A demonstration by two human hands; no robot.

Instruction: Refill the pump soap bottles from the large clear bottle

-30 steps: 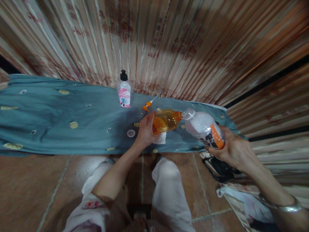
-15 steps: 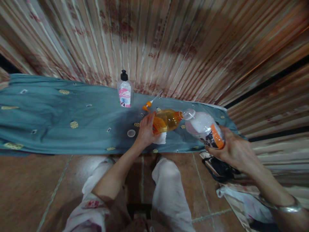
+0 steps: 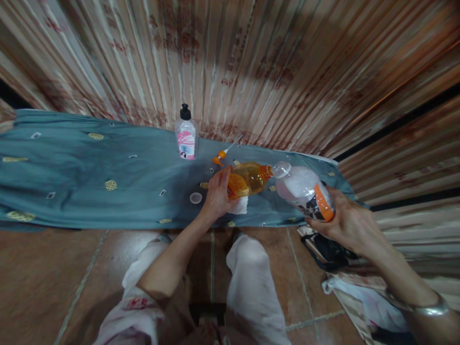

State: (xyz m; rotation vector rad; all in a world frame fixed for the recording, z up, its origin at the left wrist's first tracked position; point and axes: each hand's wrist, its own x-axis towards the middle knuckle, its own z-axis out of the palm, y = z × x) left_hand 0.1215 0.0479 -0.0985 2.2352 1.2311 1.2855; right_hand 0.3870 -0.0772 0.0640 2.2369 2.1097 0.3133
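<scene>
My left hand [image 3: 218, 194] is wrapped round the lower part of an orange see-through bottle [image 3: 253, 178], tipped on its side with its neck to the right. In my right hand [image 3: 345, 218] is a clear plastic bottle [image 3: 300, 187] with an orange, black and white label, tilted so its open mouth faces left. The two mouths meet or nearly meet; I cannot tell whether they touch. Behind the orange bottle lies an orange pump top [image 3: 220, 156] with a thin tube. A small round white cap [image 3: 196, 198] lies left of my left hand, and white tissue [image 3: 240, 206] shows under the orange bottle.
A clear bottle [image 3: 186, 139] with a black cap and pink label stands upright at the back of the blue-green cloth [image 3: 72, 167]. Pleated curtains [image 3: 215, 62] hang behind it. On the tiled floor at right are a black bag [image 3: 325, 251] and some fabric [image 3: 362, 297].
</scene>
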